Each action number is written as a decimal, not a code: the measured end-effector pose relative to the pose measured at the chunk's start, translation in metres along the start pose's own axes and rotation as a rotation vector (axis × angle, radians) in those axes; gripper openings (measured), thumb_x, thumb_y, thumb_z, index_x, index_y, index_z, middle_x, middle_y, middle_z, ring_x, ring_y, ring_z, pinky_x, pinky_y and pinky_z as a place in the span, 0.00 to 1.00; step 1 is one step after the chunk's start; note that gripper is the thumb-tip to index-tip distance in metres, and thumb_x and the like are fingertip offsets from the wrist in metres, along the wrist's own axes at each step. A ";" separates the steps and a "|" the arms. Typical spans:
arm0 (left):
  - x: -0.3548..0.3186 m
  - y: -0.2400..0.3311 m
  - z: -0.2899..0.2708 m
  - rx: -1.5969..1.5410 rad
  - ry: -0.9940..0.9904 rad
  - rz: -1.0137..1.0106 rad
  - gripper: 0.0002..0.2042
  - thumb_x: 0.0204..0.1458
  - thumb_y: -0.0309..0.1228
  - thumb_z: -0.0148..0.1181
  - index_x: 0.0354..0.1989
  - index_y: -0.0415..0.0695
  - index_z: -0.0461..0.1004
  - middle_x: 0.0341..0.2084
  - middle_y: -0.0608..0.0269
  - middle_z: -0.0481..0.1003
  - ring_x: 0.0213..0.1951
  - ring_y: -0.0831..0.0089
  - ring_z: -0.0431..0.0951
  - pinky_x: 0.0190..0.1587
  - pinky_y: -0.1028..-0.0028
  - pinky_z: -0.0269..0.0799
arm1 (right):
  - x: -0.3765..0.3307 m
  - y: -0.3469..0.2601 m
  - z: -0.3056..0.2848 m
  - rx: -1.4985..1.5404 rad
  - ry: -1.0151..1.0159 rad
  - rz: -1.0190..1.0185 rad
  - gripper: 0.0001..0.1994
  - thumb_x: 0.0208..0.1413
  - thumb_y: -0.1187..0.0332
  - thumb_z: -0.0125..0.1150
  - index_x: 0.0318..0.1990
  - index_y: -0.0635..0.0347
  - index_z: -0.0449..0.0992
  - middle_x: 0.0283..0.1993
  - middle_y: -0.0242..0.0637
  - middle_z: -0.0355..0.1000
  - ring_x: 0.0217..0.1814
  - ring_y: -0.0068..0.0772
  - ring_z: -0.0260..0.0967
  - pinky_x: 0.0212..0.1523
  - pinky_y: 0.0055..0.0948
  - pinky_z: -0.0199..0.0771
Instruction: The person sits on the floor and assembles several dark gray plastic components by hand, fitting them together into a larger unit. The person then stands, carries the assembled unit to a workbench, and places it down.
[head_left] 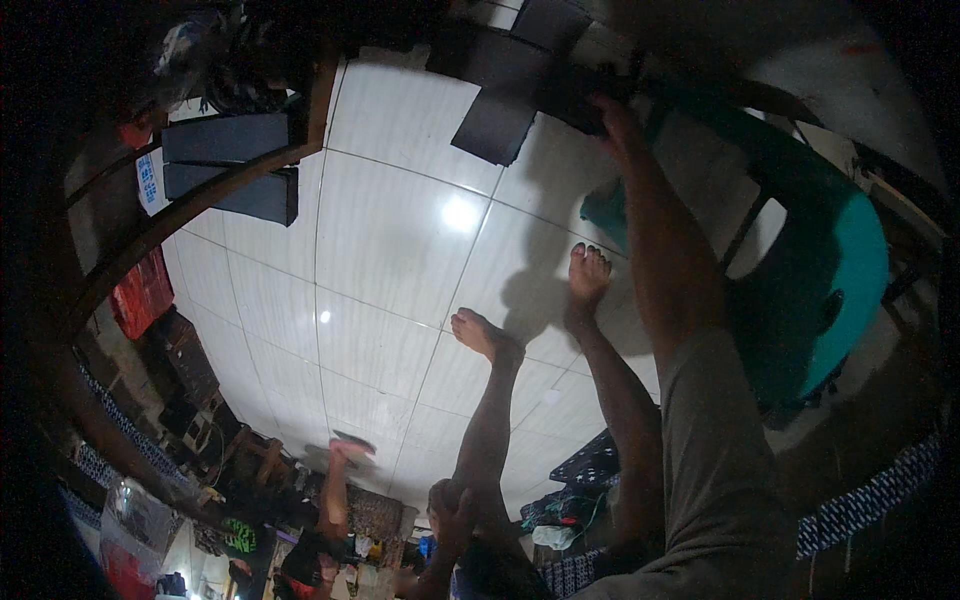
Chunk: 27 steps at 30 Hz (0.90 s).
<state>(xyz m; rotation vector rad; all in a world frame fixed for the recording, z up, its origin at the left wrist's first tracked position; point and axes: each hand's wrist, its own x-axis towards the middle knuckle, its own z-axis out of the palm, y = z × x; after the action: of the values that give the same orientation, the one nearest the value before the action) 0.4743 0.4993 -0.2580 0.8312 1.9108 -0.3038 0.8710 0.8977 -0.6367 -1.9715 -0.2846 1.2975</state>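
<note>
Right hand point(612, 112) reached out to the dark flat panels point(500, 95) on the tiled floor point(390, 230) (clenched or released, I couldn't tell); securing one seemed next.

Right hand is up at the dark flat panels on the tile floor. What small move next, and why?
Probably close the right hand on the edge of the nearest dark panel and draw it in a little. The arm is stretched out fully, and the fingers lie at the panel edge in shadow, so the grip cannot be told. The left hand rests by the knee.
</note>
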 end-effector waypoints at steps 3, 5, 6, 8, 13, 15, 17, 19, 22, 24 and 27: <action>0.001 -0.022 0.008 0.007 0.027 0.178 0.23 0.45 0.40 0.60 0.43 0.36 0.66 0.37 0.47 0.70 0.40 0.55 0.70 0.43 0.61 0.65 | -0.020 -0.031 0.008 0.030 -0.011 0.012 0.29 0.39 0.68 0.65 0.52 0.63 0.62 0.50 0.42 0.65 0.46 0.40 0.66 0.42 0.38 0.71; -0.001 -0.031 0.015 -0.129 -0.009 -0.066 0.23 0.45 0.41 0.60 0.43 0.36 0.66 0.37 0.48 0.70 0.39 0.54 0.71 0.42 0.60 0.65 | -0.034 -0.055 0.018 0.053 -0.010 0.011 0.29 0.39 0.69 0.65 0.51 0.63 0.63 0.50 0.42 0.65 0.45 0.40 0.66 0.41 0.39 0.71; -0.002 -0.033 0.018 -0.080 0.022 -0.041 0.22 0.45 0.41 0.60 0.42 0.36 0.66 0.37 0.47 0.70 0.40 0.53 0.70 0.42 0.60 0.65 | -0.043 -0.067 0.024 0.064 -0.007 0.011 0.28 0.39 0.69 0.65 0.51 0.63 0.63 0.50 0.42 0.65 0.45 0.40 0.66 0.41 0.39 0.72; -0.004 -0.032 0.020 0.032 0.053 -0.017 0.22 0.45 0.41 0.60 0.42 0.36 0.66 0.37 0.47 0.70 0.40 0.51 0.70 0.42 0.59 0.65 | -0.058 -0.091 0.037 0.098 0.004 0.006 0.28 0.39 0.69 0.65 0.51 0.63 0.63 0.49 0.42 0.65 0.44 0.40 0.67 0.40 0.39 0.72; -0.009 -0.024 0.014 0.014 0.021 -0.021 0.22 0.45 0.41 0.59 0.43 0.37 0.66 0.37 0.45 0.69 0.41 0.48 0.70 0.43 0.58 0.66 | -0.119 -0.141 0.066 0.218 0.041 0.007 0.26 0.40 0.70 0.64 0.50 0.63 0.64 0.49 0.42 0.66 0.43 0.40 0.68 0.38 0.40 0.73; -0.013 -0.030 0.012 0.040 0.000 0.005 0.22 0.45 0.41 0.59 0.44 0.37 0.66 0.37 0.45 0.69 0.41 0.49 0.70 0.43 0.58 0.66 | -0.152 -0.163 0.076 0.401 0.073 -0.014 0.27 0.40 0.70 0.64 0.50 0.63 0.63 0.49 0.43 0.65 0.42 0.41 0.67 0.38 0.41 0.73; -0.015 -0.040 0.012 0.044 -0.015 0.032 0.22 0.46 0.41 0.59 0.43 0.37 0.66 0.37 0.44 0.69 0.41 0.49 0.70 0.43 0.58 0.66 | -0.201 -0.167 0.071 0.458 0.139 0.054 0.25 0.41 0.71 0.63 0.49 0.64 0.62 0.50 0.44 0.64 0.42 0.41 0.66 0.38 0.42 0.69; -0.014 -0.049 0.016 0.113 0.093 0.138 0.22 0.46 0.40 0.58 0.44 0.37 0.65 0.39 0.44 0.68 0.43 0.49 0.69 0.44 0.58 0.66 | -0.238 -0.175 0.063 0.440 0.072 -0.018 0.23 0.42 0.72 0.62 0.47 0.66 0.64 0.46 0.43 0.67 0.42 0.40 0.65 0.40 0.39 0.68; 0.003 -0.042 0.028 -0.410 0.148 0.155 0.24 0.47 0.41 0.57 0.46 0.36 0.63 0.44 0.42 0.66 0.47 0.47 0.66 0.47 0.57 0.63 | -0.295 -0.162 0.054 0.336 0.242 -0.190 0.19 0.42 0.72 0.62 0.44 0.70 0.68 0.43 0.42 0.70 0.43 0.39 0.65 0.45 0.33 0.65; 0.023 -0.019 0.032 -0.753 -0.018 0.140 0.25 0.49 0.43 0.54 0.49 0.36 0.62 0.47 0.43 0.65 0.49 0.48 0.64 0.50 0.56 0.61 | -0.327 -0.146 0.040 0.290 0.175 -0.199 0.19 0.41 0.73 0.62 0.43 0.71 0.71 0.44 0.43 0.70 0.44 0.39 0.66 0.48 0.33 0.64; 0.051 0.039 0.028 -1.286 -0.409 0.097 0.28 0.52 0.47 0.50 0.52 0.36 0.59 0.51 0.44 0.62 0.53 0.50 0.62 0.53 0.56 0.58 | -0.386 -0.112 0.021 -0.034 0.232 -0.166 0.19 0.40 0.75 0.62 0.44 0.71 0.71 0.43 0.43 0.70 0.43 0.38 0.66 0.46 0.31 0.65</action>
<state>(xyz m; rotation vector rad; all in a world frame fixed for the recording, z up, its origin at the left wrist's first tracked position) 0.5054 0.5343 -0.3102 -0.0341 1.2709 0.7200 0.6974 0.7737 -0.2954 -2.0567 -0.3498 0.9551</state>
